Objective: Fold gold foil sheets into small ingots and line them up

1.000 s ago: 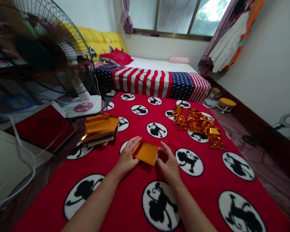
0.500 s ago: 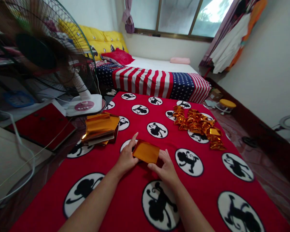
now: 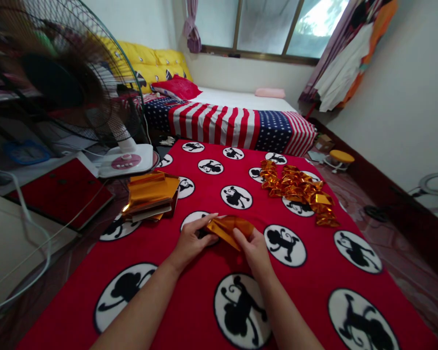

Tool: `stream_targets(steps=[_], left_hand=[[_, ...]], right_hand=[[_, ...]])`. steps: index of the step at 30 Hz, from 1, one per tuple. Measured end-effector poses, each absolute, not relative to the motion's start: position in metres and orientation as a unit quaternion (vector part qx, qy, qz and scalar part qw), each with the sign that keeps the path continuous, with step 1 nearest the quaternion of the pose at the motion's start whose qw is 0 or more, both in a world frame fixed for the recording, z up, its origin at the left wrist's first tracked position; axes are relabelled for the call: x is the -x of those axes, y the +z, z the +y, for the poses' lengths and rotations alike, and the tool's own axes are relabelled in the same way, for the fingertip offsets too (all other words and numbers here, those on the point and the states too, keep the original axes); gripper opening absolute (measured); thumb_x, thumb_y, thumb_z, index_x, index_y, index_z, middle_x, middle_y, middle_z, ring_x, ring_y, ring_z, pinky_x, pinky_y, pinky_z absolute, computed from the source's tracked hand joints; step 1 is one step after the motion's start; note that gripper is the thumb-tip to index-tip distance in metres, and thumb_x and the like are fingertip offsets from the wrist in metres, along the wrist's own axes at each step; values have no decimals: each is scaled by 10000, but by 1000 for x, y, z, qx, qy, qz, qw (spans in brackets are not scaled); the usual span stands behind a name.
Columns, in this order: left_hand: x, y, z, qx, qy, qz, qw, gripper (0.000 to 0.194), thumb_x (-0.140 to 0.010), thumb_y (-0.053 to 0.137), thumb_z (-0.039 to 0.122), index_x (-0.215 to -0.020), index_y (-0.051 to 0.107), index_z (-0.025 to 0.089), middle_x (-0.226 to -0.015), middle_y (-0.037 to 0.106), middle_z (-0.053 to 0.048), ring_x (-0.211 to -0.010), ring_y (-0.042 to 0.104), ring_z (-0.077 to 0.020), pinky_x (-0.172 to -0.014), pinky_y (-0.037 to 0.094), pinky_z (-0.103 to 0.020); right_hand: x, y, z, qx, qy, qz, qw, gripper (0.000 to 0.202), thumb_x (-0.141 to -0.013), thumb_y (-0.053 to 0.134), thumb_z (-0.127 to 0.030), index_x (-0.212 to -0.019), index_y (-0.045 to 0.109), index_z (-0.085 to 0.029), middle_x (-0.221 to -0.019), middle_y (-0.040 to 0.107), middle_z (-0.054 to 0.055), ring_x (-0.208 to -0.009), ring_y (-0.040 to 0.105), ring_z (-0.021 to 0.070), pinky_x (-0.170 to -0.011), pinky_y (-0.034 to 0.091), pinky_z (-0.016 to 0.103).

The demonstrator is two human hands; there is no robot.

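A folded sheet of gold foil paper [image 3: 229, 227] is held just above the red blanket [image 3: 211, 272] with black monkey prints. My left hand [image 3: 193, 239] pinches its left end and my right hand [image 3: 253, 249] grips its right side, bending the sheet into a curved, rolled shape. A stack of flat gold foil sheets [image 3: 150, 194] lies to the left of my hands. A pile of folded gold foil pieces [image 3: 299, 191] lies farther away on the right.
A running stand fan [image 3: 69, 82] with a white base [image 3: 126, 161] stands at the left, beside a red board [image 3: 60, 192] and white cables. A bed with a stars-and-stripes cover [image 3: 237, 125] lies beyond the blanket. A small yellow stool [image 3: 341, 156] sits by the right wall.
The gold sheet was flat on the blanket between my hands; both hands have since lifted it and curled it into a rolled shape.
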State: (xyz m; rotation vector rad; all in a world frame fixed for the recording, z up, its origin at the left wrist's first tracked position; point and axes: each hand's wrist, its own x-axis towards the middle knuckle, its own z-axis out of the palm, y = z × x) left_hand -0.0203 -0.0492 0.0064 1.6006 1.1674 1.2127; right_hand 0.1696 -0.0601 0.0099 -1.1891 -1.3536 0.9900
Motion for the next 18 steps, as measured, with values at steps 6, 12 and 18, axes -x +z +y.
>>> stream_targets(steps=[6, 12, 18], left_hand=[[18, 11, -53, -582, 524, 481, 393, 652, -705, 777, 266, -1321, 564, 227, -1195, 685, -81, -1051, 656, -219, -917, 526, -336], [16, 15, -57, -563, 537, 460, 427, 787, -751, 748, 283, -1449, 390, 218, -960, 699, -31, -870, 673, -154, -804, 545, -262], [24, 25, -48, -632, 527, 495, 280, 575, -711, 787, 319, -1257, 619, 253, -1062, 583, -45, -979, 599, -169, -916, 494, -304]], right_hand=[[-168, 20, -69, 485, 283, -545, 623, 620, -846, 643, -363, -1399, 384, -256, -1486, 405, 119, -1370, 395, 262, -1117, 333, 484], [-169, 22, -73, 460, 270, -640, 553, 107, -867, 622, -278, -951, 683, -250, -1311, 578, 78, -1257, 504, 257, -1080, 368, 483], [-171, 22, -69, 462, 302, -617, 561, 118, -889, 589, -270, -814, 670, -227, -1219, 636, 76, -1164, 565, 244, -1048, 392, 449]])
